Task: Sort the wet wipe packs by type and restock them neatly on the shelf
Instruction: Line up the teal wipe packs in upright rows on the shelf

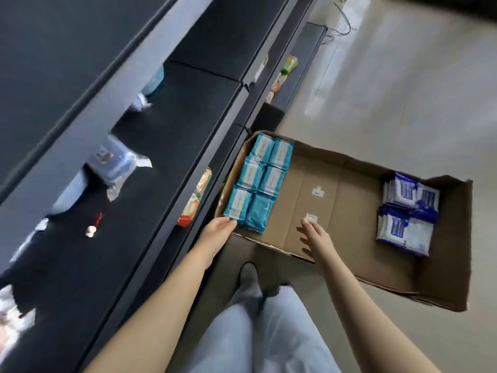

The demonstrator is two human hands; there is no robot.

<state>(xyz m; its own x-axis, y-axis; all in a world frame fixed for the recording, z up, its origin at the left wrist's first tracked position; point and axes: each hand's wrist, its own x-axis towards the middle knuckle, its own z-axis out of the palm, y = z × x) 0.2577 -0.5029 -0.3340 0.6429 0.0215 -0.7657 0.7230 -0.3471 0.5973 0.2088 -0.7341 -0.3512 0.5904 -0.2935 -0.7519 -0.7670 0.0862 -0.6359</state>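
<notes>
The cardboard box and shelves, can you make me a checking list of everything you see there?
Surface: open cardboard box on a pale floor.
Job's things: teal packs in two rows at the box's shelf end; blue-and-white packs stacked at the far end.
Clutter: two small white tags on the box bottom.
Grippers: left hand open, touching a teal pack; right hand open, empty.
Cables: dark wire on the floor.
Surroundings: dark shelves with a few wrapped goods.

The box (pixel 355 200) was plain brown. At its shelf-side end lay teal packs (pixel 259 181) with white labels; at its far end, white packs (pixel 406 219) patterned dark blue.
</notes>
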